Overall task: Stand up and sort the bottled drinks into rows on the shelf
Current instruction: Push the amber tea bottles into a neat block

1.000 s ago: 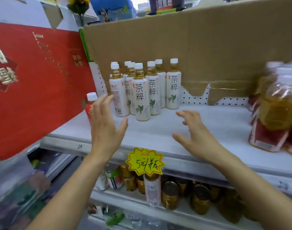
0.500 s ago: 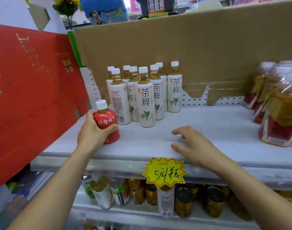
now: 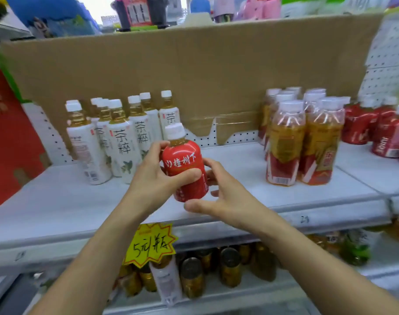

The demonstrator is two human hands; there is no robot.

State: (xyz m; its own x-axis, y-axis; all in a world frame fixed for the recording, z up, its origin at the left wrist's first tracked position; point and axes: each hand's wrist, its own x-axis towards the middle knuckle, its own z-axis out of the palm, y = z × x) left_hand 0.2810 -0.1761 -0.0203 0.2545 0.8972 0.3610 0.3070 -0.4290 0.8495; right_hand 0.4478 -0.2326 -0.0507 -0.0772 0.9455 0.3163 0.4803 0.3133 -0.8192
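My left hand (image 3: 156, 180) grips a short red-labelled bottle (image 3: 185, 165) with a white cap, held upright above the white shelf (image 3: 57, 205). My right hand (image 3: 225, 196) reaches in from the right, its fingers touching the bottle's far side and base. Behind and left of the held bottle stands a cluster of several white-labelled tea bottles (image 3: 123, 144). Further right on the shelf stand several amber bottles with red and gold labels (image 3: 303, 142), and beyond them several red bottles (image 3: 375, 128).
A brown cardboard sheet (image 3: 194, 71) backs the shelf. A red box (image 3: 5, 133) closes off the left end. A yellow price tag (image 3: 151, 244) hangs from the shelf's front edge. Cans and bottles (image 3: 194, 276) fill the shelf below.
My left hand lifted the red bottle off the shelf's left end and carried it to the right. My right hand rose from the shelf to meet it. The view swung right.
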